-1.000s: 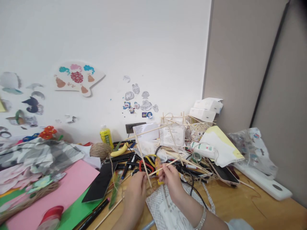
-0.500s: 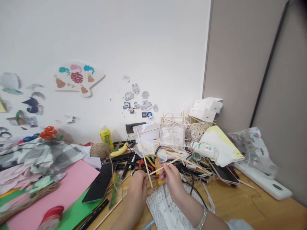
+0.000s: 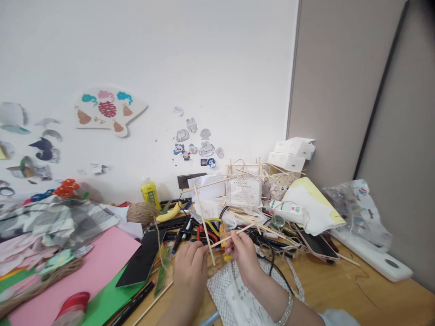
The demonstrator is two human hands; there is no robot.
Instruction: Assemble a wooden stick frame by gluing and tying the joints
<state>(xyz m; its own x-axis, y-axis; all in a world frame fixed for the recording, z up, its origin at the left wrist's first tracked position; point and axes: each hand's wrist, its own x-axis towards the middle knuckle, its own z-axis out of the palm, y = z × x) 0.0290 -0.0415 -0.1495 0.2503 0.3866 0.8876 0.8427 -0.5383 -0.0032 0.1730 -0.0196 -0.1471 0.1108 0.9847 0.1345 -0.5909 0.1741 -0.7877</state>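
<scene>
Over brown wooden desk [image 3: 326, 290]: thin pale wooden-stick frame [image 3: 203, 217], 4 sides prob. laid out. L hand [image 3: 190, 263] fingers pinched at near-L corner, R hand [image 3: 242, 254] fingers pinching front side; corner tie unclear, maybe TBD.

Left fingers [image 3: 196, 250], right fingers [image 3: 235, 241] pinched, close together.

Left hand [image 3: 190, 266] turned, its back showing wider

even, fairly bright light; faint, soft shadows fall right of the fan [image 3: 108, 111] and bottle [image 3: 150, 194]. the spool [image 3: 72, 307] looks blurred; the top right darkens.
</scene>
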